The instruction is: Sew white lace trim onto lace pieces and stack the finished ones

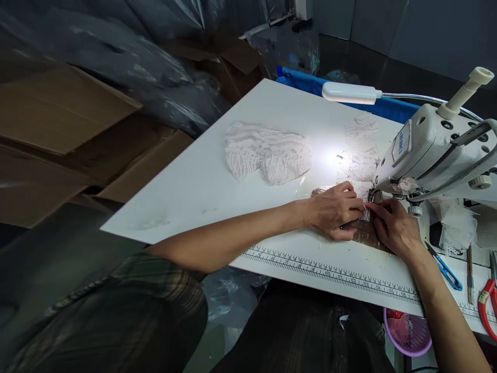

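Note:
Both my hands rest on the white sewing table (217,181) just in front of the needle of a white sewing machine (427,150). My left hand (336,210) lies curled over a small piece of white lace (364,199), its fingertips pinching the lace edge. My right hand (394,228) meets it from the right, fingers pressed on the same lace near the presser foot (376,196). A brownish worn patch (365,235) of the table lies under both hands.
A pile of white lace pieces (267,153) sits at mid table, more lace (361,150) behind the needle under a lamp (347,92). Blue thread snips (446,269) and red-handled pliers (485,305) lie at right. Cardboard boxes (66,129) stand left. A purple basket (407,334) hangs below.

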A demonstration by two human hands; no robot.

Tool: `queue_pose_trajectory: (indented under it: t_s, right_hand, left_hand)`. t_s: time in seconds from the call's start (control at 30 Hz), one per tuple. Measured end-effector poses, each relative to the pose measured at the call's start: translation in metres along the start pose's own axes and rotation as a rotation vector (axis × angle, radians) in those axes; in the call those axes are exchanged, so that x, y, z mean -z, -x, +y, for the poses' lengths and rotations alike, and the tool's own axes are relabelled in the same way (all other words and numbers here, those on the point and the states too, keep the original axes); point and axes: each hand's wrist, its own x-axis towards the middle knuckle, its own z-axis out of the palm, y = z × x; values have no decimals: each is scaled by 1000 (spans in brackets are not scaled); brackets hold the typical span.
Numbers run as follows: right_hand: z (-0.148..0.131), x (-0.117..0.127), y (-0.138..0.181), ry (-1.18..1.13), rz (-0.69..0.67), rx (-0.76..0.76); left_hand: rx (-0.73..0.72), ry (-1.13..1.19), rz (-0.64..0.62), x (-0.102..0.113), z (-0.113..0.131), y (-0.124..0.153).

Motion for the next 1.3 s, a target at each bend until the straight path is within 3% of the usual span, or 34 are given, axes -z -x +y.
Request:
queue_pose_trajectory:
  t_s: [0.13, 0.53, 0.87, 1.17, 1.3]
  right_hand:
    - [0, 0, 0, -9, 2, -16]
    - [2, 0, 6, -104, 86, 96]
    - [-5, -4, 2, -92, 53, 14]
    - [17, 21, 4, -539, 13, -127]
    - [23, 21, -6, -593, 15, -240]
  left_hand:
    - [17, -11, -34, 0, -2, -1]
    - [32, -56, 18, -3, -4, -1]
    - [79, -91, -30, 0, -6, -5]
    - [124, -54, -49, -4, -11, -6]
    - [129, -33, -27, -6, -13, -6]
